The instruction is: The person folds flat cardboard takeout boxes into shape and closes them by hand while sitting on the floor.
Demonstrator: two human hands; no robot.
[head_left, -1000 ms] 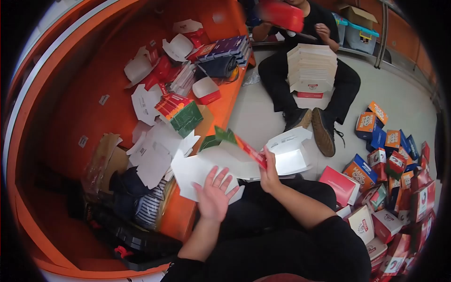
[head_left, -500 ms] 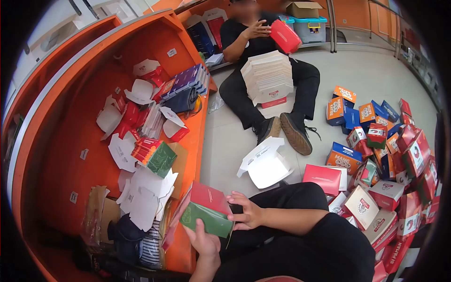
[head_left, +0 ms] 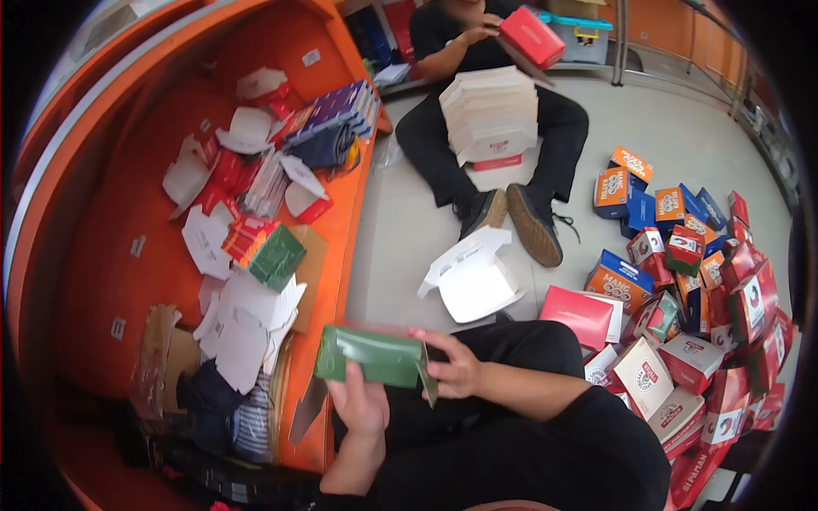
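Observation:
A green and red cardboard box (head_left: 375, 356) is held between my two hands above my lap, its long green side turned up. My left hand (head_left: 361, 400) grips it from below, thumb lying across the green face. At its right end, my right hand (head_left: 452, 364) has its fingers closed on a small end flap that sticks out. Most of the red side is now hidden. Beyond the box, a white unfolded carton (head_left: 477, 285) lies on the floor.
Left is an orange shelf (head_left: 328, 341) with flat white cartons (head_left: 247, 328) and a green-red stack of cartons (head_left: 274, 255). On the right, folded boxes (head_left: 707, 353) lie piled. Opposite, a person (head_left: 460, 60) sits holding a red box (head_left: 532, 38), a carton stack (head_left: 490, 115) between their legs.
The box in my hands has been turned, so its red side has swung away and the green side faces up. The other person's red box has shifted right. My view has tilted slightly.

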